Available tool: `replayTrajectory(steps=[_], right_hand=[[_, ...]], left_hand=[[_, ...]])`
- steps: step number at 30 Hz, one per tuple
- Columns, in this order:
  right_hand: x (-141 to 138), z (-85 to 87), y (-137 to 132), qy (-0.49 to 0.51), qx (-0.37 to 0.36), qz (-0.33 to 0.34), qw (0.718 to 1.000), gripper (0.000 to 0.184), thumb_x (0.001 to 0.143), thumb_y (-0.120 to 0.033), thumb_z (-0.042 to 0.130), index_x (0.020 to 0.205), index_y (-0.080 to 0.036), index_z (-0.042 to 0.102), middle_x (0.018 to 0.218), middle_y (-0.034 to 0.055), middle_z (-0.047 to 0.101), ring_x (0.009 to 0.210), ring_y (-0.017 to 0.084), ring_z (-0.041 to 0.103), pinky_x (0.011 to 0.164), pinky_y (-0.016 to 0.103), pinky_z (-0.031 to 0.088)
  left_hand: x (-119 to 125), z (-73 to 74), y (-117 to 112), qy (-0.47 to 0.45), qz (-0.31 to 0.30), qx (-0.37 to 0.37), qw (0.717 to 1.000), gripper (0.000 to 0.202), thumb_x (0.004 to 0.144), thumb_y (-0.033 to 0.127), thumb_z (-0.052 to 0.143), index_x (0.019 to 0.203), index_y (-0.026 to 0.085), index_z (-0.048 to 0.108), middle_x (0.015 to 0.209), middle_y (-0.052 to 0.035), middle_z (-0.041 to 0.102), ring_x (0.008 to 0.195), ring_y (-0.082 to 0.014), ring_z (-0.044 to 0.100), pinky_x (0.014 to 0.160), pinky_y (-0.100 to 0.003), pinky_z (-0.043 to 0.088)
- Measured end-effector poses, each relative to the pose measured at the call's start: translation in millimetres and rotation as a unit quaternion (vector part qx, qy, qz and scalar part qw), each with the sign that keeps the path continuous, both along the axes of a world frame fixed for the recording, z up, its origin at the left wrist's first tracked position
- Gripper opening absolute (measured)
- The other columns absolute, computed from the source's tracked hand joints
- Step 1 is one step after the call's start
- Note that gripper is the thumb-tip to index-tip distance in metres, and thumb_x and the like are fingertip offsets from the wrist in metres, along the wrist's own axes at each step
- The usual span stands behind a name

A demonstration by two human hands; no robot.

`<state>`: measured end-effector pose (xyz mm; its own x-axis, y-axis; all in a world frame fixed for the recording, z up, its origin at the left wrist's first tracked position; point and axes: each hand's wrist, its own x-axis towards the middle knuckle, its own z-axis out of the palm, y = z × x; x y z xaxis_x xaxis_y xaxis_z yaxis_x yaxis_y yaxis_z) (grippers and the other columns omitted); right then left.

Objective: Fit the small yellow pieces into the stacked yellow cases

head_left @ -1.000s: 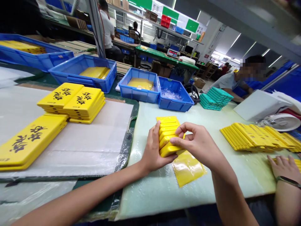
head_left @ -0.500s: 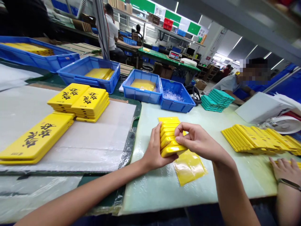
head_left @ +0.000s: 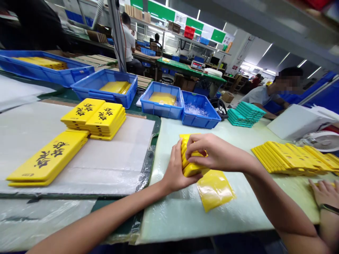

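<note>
My left hand (head_left: 176,165) is wrapped round a row of flat yellow plastic cases (head_left: 192,170), standing face to face above the table. Over the same row, my right hand (head_left: 205,150) is closed, thumb and fingers brought together at the edges of the cases. Its fingertips are partly hidden, and I cannot make out what they pinch. A glossy yellow plastic pouch (head_left: 215,190) lies flat just below my hands. To the left, yellow cases with black brush lettering (head_left: 103,116) are stacked, and a longer pair (head_left: 43,158) rests in front of them.
Blue bins (head_left: 161,109) line the back, one holding clear small pieces (head_left: 196,110). Teal cases (head_left: 246,114) are piled at back right. Another row of yellow cases (head_left: 288,158) lies right, near another person's hand (head_left: 327,194). A white fan (head_left: 323,140) stands behind.
My right hand has shifted left across the row of cases and now covers more of it. My left hand keeps its grip. The whole view has shifted slightly.
</note>
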<state>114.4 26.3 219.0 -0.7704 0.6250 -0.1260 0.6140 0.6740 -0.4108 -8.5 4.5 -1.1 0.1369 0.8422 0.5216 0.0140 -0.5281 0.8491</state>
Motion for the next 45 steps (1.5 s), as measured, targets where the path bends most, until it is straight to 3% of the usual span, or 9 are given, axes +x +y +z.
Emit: replayTrajectory(steps=[8,15,19,24,26,31,38,42,45], right_hand=[[19.8,9.7,-1.6,0.089,0.137,-0.061,0.985,0.017,0.098,-0.005,0.058,0.091,-0.019,0.066,0.089,0.0017,0.070,0.077,0.015,0.061,0.071,0.027,0.044],[-6.5,5.3,1.1,-0.039,0.044,-0.003,0.998,0.015,0.092,-0.011,0.077,0.103,-0.021,0.081,0.098,0.0021,0.068,0.085,0.016,0.063,0.075,0.028,0.044],[-20.9,0.3,9.0,-0.108,0.037,0.034,0.993,0.017,0.088,-0.003,0.073,0.084,-0.018,0.080,0.093,0.0033,0.069,0.080,0.016,0.062,0.069,0.029,0.040],[4.9,14.0,7.5,0.018,0.151,-0.033,0.988,0.019,0.098,-0.007,0.068,0.086,-0.017,0.079,0.091,0.0044,0.071,0.078,0.015,0.064,0.071,0.029,0.044],[21.1,15.6,1.1,0.068,0.143,-0.073,0.985,0.015,0.099,-0.013,0.071,0.088,-0.018,0.080,0.087,0.0030,0.073,0.076,0.014,0.065,0.070,0.027,0.045],[38.4,-1.7,-13.7,0.069,0.041,-0.088,0.993,0.010,0.098,-0.012,0.074,0.093,-0.018,0.080,0.084,0.0015,0.075,0.072,0.013,0.064,0.068,0.026,0.046],[42.9,-18.0,-19.3,0.034,0.110,-0.062,0.991,0.015,0.100,-0.009,0.061,0.088,-0.016,0.065,0.088,0.0032,0.065,0.076,0.015,0.057,0.068,0.029,0.043],[63.9,-21.5,-17.3,0.082,0.155,-0.145,0.974,0.014,0.099,-0.010,0.060,0.088,-0.018,0.063,0.087,0.0027,0.065,0.077,0.016,0.060,0.063,0.027,0.046],[82.0,-17.5,-12.1,0.163,0.253,-0.259,0.918,0.012,0.100,-0.016,0.066,0.089,-0.020,0.066,0.088,0.0026,0.067,0.077,0.016,0.063,0.059,0.025,0.049]], left_hand=[[0.2,0.8,-1.7,-0.003,0.006,-0.015,1.000,0.134,0.075,0.066,0.090,0.173,0.025,0.007,0.164,-0.0220,0.035,0.156,-0.0478,0.040,0.129,-0.074,0.035],[0.1,2.0,-0.3,0.004,0.002,0.000,1.000,0.119,0.079,0.064,0.086,0.170,0.022,0.021,0.164,-0.0233,0.035,0.158,-0.0495,0.036,0.127,-0.078,0.034],[0.0,4.0,0.6,0.002,0.005,-0.008,1.000,0.121,0.077,0.069,0.086,0.169,0.025,0.022,0.162,-0.0224,0.039,0.153,-0.0497,0.042,0.122,-0.077,0.042],[-0.6,2.3,-1.1,0.007,0.016,-0.010,1.000,0.130,0.076,0.065,0.090,0.172,0.025,0.011,0.163,-0.0217,0.038,0.154,-0.0481,0.042,0.126,-0.074,0.039],[-0.5,0.3,-1.6,0.004,0.017,-0.003,1.000,0.133,0.076,0.062,0.091,0.173,0.026,0.007,0.164,-0.0217,0.036,0.155,-0.0477,0.041,0.128,-0.073,0.036],[0.0,-2.3,-1.2,0.008,0.011,0.000,1.000,0.134,0.077,0.059,0.092,0.174,0.028,0.004,0.165,-0.0214,0.035,0.156,-0.0475,0.040,0.128,-0.073,0.037],[0.1,-2.1,-1.0,0.008,0.014,0.006,1.000,0.134,0.077,0.059,0.091,0.174,0.029,0.005,0.166,-0.0215,0.034,0.156,-0.0486,0.039,0.128,-0.075,0.035],[-0.7,-3.7,-1.1,-0.004,0.012,0.011,1.000,0.136,0.077,0.065,0.091,0.175,0.031,0.004,0.168,-0.0211,0.032,0.158,-0.0490,0.036,0.128,-0.076,0.034],[-1.9,-5.0,-1.1,-0.009,-0.004,0.020,1.000,0.138,0.076,0.071,0.091,0.175,0.032,0.003,0.170,-0.0210,0.029,0.160,-0.0492,0.032,0.130,-0.076,0.031]])
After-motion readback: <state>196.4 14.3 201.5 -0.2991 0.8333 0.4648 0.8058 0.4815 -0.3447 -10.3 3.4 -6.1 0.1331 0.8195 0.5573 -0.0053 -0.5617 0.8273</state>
